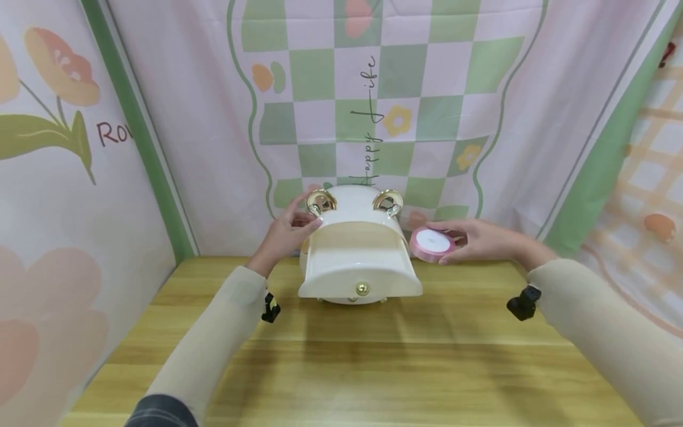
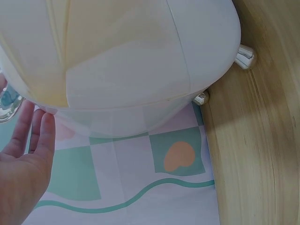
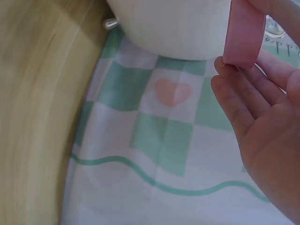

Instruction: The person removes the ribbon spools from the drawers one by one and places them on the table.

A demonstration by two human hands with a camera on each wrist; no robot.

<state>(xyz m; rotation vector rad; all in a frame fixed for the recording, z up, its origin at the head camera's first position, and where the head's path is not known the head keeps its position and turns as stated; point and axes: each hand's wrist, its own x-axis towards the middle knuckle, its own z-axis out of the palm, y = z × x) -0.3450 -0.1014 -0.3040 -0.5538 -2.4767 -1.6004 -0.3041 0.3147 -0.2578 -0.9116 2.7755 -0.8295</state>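
1. Fingers (image 3: 236,105) of the right hand (image 1: 475,240) and its thumb pinch the roll (image 1: 433,243) by its rim, the gap between them just the roll's width. The left hand (image 1: 290,234) has its fingers loosely extended against the box (image 1: 354,204), thumb apart from them, beside one gold ring (image 1: 322,203).
2. The roll is held above the table (image 1: 416,362), just beside the box's right side; whether they touch, I cannot tell. The drawer (image 1: 363,274) stands out towards the person.
3. To do this well, I would steady the box by its body rather than by the ring or drawer, and press lightly so it does not slide.
4. A rim grip seems right for the roll: hold it level, clear of the drawer's edge, with the fingertips not squeezing the ribbon loose.
5. Only the head view shows the roll's white face and the drawer's knob (image 1: 362,289); the right wrist view gives its pink band edge-on, with fingertips against it.
6. The left wrist view shows a shiny foot (image 2: 245,57) under the box's left side, and fingertips meeting the wall.
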